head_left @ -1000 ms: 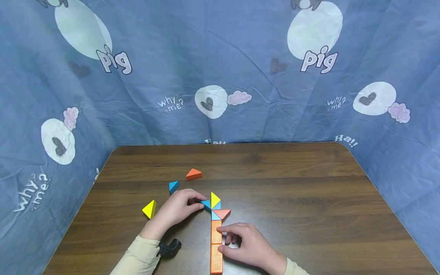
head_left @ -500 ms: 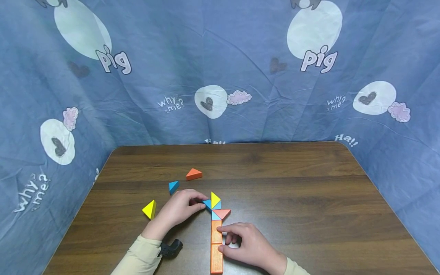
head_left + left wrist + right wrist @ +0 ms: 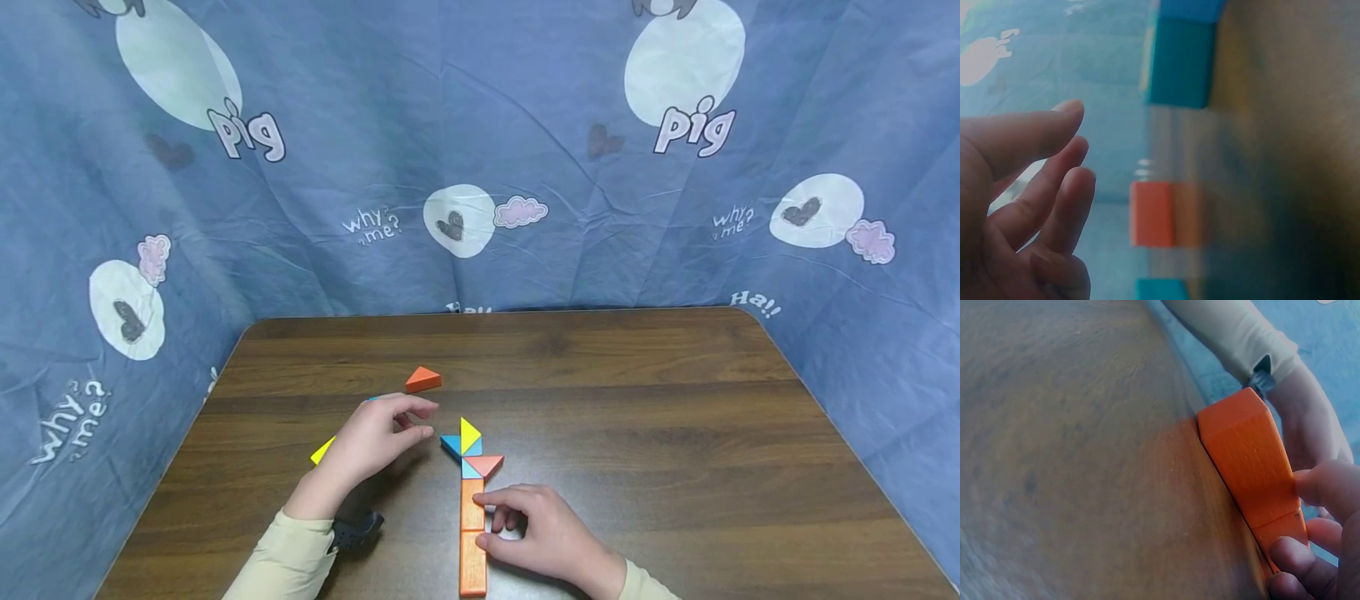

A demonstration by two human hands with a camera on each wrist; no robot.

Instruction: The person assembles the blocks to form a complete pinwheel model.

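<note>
Two orange rectangular blocks lie end to end, the far one (image 3: 468, 504) and the near one (image 3: 471, 571). Beyond them, several triangular blocks meet in a pinwheel shape: a yellow triangle (image 3: 468, 436), a pink triangle (image 3: 486, 464), a blue triangle (image 3: 452, 447) and light blue pieces between them. My left hand (image 3: 367, 446) hovers left of the blue triangle, apart from it, with nothing between thumb and fingers. My right hand (image 3: 551, 537) rests its index fingertip on the far orange block and its thumb on the near one, from the right side.
Loose on the wooden table (image 3: 637, 417) are an orange-red triangle (image 3: 423, 381) at the back, a yellow triangle (image 3: 322, 451) and a blue triangle (image 3: 372, 399); the last two are partly hidden by my left hand. A patterned blue cloth (image 3: 525, 275) hangs behind.
My left hand has let go of the blue triangle at the pinwheel and moved back to the left and away. My right hand has stayed on the orange blocks.
</note>
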